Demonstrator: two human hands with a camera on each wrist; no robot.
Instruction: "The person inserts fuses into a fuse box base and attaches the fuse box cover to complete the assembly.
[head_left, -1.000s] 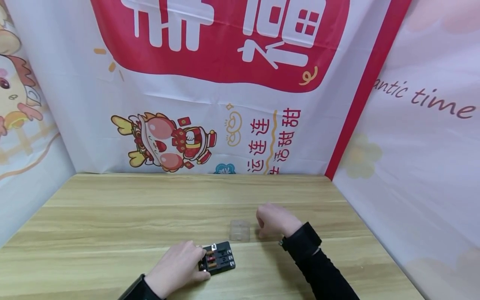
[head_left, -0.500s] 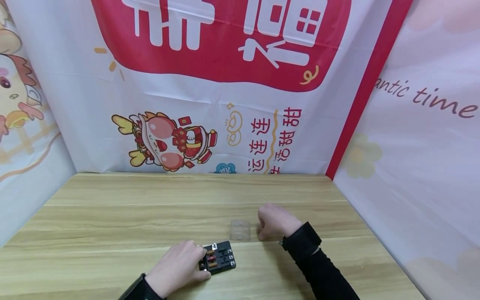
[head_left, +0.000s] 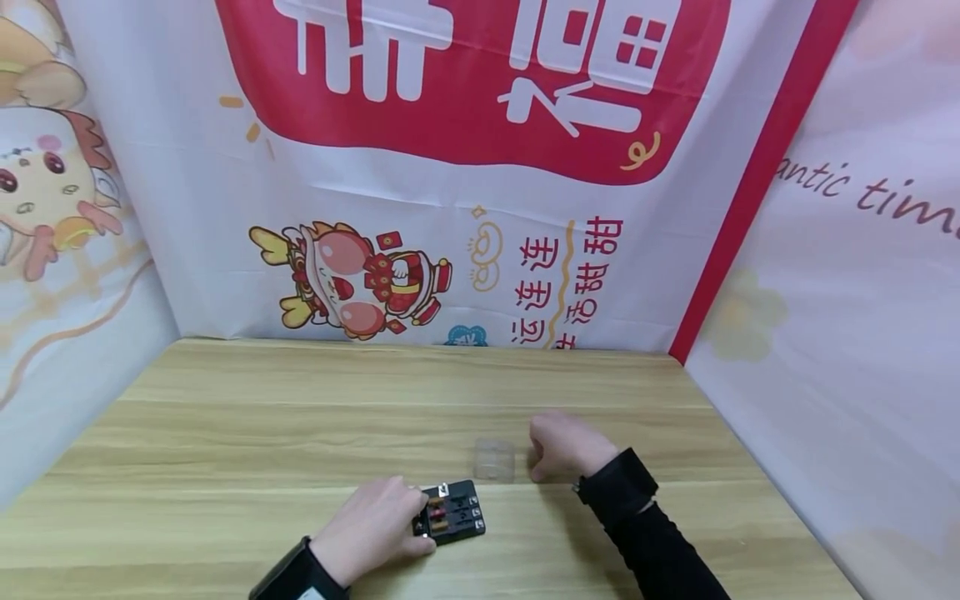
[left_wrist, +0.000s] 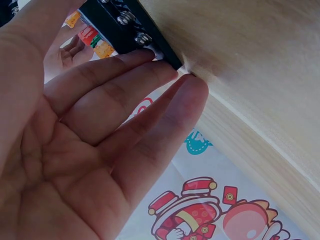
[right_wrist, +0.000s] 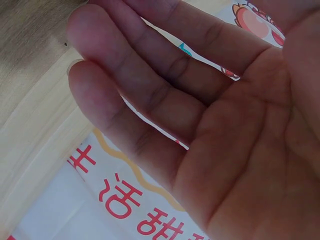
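My left hand (head_left: 375,525) grips the left end of a black fuse box (head_left: 467,515) on the table, thumb along its near edge and fingers at its far edge. Orange and red blade fuses sit in its left part, beside bare slots. The left wrist view shows the screws along the side of the fuse box (left_wrist: 131,25) and the left fingers bent against it. Behind and right of it lies a clear plastic cover (head_left: 494,461). Just right of that cover, my right hand (head_left: 570,446) rests on the table, fingers loosely bent. Nothing shows between the right fingers (right_wrist: 100,95).
The wood-grain table (head_left: 300,417) runs back to a white and red printed cloth (head_left: 375,192) hanging behind it. A pale printed cloth (head_left: 862,333) hangs along the right side, and another (head_left: 112,292) along the left.
The head view has turned slightly left, so everything sits a little further right in it. Both hands, the fuse box and the clear cover keep their places on the table.
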